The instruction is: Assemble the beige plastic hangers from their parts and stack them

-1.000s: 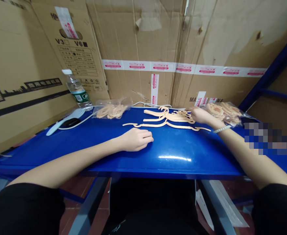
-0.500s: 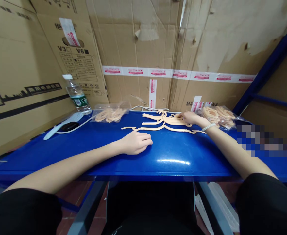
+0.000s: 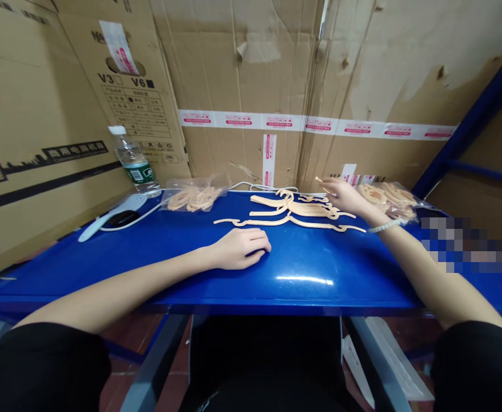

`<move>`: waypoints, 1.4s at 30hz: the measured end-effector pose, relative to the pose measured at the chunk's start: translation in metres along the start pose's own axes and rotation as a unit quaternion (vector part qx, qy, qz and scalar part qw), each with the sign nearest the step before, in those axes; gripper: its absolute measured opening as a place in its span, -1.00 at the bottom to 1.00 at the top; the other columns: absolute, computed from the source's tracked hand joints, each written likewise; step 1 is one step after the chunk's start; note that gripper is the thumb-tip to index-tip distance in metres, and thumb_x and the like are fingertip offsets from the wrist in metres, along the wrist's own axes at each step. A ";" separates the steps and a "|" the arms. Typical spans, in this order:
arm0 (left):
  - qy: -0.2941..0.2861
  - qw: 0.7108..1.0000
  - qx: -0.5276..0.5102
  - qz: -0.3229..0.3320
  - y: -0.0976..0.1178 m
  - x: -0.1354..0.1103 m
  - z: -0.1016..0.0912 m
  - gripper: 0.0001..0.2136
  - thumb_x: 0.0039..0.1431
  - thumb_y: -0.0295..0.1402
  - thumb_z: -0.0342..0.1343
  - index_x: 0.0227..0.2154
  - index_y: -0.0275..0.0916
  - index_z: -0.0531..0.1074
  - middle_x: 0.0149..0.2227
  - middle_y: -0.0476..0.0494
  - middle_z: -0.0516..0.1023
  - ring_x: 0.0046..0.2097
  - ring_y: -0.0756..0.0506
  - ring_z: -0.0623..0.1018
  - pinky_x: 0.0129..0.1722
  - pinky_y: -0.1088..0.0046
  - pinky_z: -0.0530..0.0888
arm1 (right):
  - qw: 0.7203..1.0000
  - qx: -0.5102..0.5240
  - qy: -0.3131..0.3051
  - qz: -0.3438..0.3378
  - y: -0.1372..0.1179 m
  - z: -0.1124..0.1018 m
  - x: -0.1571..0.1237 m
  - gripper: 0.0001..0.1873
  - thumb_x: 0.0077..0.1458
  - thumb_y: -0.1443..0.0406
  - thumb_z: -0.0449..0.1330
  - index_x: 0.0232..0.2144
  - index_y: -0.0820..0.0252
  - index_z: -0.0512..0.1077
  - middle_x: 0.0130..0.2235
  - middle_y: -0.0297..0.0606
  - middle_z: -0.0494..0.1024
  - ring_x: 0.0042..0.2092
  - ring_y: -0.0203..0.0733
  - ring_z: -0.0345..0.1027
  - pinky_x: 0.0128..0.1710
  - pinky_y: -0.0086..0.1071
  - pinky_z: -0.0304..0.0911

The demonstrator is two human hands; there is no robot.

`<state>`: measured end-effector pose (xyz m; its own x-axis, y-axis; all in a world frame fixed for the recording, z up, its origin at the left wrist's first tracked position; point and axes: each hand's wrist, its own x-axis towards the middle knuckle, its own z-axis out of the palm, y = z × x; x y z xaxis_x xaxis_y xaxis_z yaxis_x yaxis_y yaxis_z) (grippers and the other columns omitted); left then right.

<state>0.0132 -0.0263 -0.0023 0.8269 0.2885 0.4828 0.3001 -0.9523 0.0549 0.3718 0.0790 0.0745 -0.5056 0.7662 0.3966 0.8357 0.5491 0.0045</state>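
My left hand [image 3: 241, 249] rests on the blue table, loosely curled with its fingers slightly apart and nothing visible in it. Over the far right of the table, my right hand [image 3: 344, 195] is raised and pinches a small beige plastic hanger piece [image 3: 318, 179], mostly hidden by the fingers. Between the hands and the cardboard lie beige plastic hangers: the nearest hanger [image 3: 268, 222] is spread out with arms at both ends, and a stack of hanger parts [image 3: 305, 210] sits behind it. Loose beige pieces [image 3: 313, 198] lie below the right hand.
Clear bags of beige parts lie left [image 3: 193, 197] and right [image 3: 390, 197] at the back. A water bottle [image 3: 136, 166], a pale blue hairbrush [image 3: 109, 220] and a black oval object [image 3: 122, 219] stand or lie at left. Cardboard [image 3: 242, 74] walls the back.
My right hand has lifted from the hanger stack and moved slightly right, now with a small beige piece at its fingertips. My left hand has hardly moved.
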 end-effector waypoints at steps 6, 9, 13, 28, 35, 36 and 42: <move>-0.006 0.986 -0.162 -0.049 0.005 0.004 -0.002 -0.76 0.24 -0.44 0.09 -0.03 -0.24 0.45 -0.06 -0.21 0.57 -0.17 -0.08 0.54 -0.12 0.39 0.49 | 0.919 0.390 0.064 0.002 -0.077 -0.026 -0.023 -0.66 0.23 0.26 0.22 0.04 0.09 0.56 0.16 -0.13 0.48 0.09 0.01 0.48 0.17 -0.04 0.39; -0.014 0.976 -0.202 -0.075 0.004 0.003 0.000 -0.58 0.21 -0.41 0.12 0.14 -0.19 0.35 0.12 -0.26 0.48 -0.19 -0.06 0.50 -0.22 0.41 0.49 | 0.847 0.532 0.007 -0.011 -0.114 -0.015 -0.031 -0.64 0.15 0.21 0.33 0.01 0.10 0.56 0.11 -0.12 0.52 0.05 0.01 0.53 0.17 -0.02 0.40; 0.031 0.952 -0.277 -0.124 0.000 0.002 0.005 -0.33 0.13 -0.42 0.19 0.31 -0.07 0.13 0.30 -0.35 0.22 -0.01 -0.12 0.52 -0.36 0.50 0.48 | 0.798 0.595 -0.080 -0.052 -0.142 0.009 -0.038 -0.53 0.15 0.23 0.33 0.12 0.06 0.48 0.16 -0.13 0.52 0.14 0.01 0.46 0.16 -0.04 0.40; 0.283 0.809 -0.418 -0.301 -0.016 0.005 0.009 -0.65 0.05 -0.24 0.37 -0.35 -0.24 0.29 -0.37 0.00 0.45 -0.32 -0.02 0.59 -0.34 0.47 0.55 | 0.910 0.400 -0.088 -0.070 -0.132 0.021 -0.038 -0.80 0.19 0.32 0.19 -0.15 0.12 0.57 -0.03 -0.19 0.62 0.01 -0.05 0.50 0.03 -0.14 0.40; 0.320 0.782 -0.438 -0.307 -0.021 0.007 0.004 -0.51 -0.03 -0.26 0.42 -0.44 -0.19 0.10 -0.37 0.05 0.41 -0.36 0.02 0.57 -0.36 0.49 0.52 | 1.000 0.008 -0.006 0.025 -0.058 0.030 -0.019 -0.75 0.14 0.47 0.13 -0.18 0.26 0.54 -0.11 -0.04 0.63 -0.06 0.05 0.49 -0.04 -0.20 0.34; 0.320 0.780 -0.442 -0.306 -0.022 0.007 0.004 -0.50 -0.04 -0.27 0.42 -0.44 -0.19 0.08 -0.37 0.06 0.41 -0.36 0.03 0.56 -0.35 0.49 0.51 | 0.999 -0.005 -0.015 0.032 -0.052 0.032 -0.018 -0.76 0.16 0.46 0.13 -0.16 0.28 0.54 -0.11 -0.02 0.63 -0.06 0.04 0.49 -0.04 -0.22 0.33; 0.331 0.746 -0.475 -0.329 -0.025 0.004 0.006 -0.55 -0.10 -0.37 0.44 -0.41 -0.22 0.18 -0.38 0.04 0.48 -0.37 0.04 0.54 -0.30 0.47 0.49 | 0.999 -0.014 -0.040 0.025 -0.040 0.047 -0.016 -0.89 0.18 0.35 0.23 -0.26 0.28 0.55 -0.16 -0.01 0.61 -0.07 0.04 0.45 -0.05 -0.26 0.31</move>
<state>0.0122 -0.0010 -0.0066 0.1390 0.9119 0.3862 -0.1937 -0.3574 0.9136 0.3365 0.0604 0.0242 -0.4783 0.8171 0.3217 0.8650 0.5016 0.0120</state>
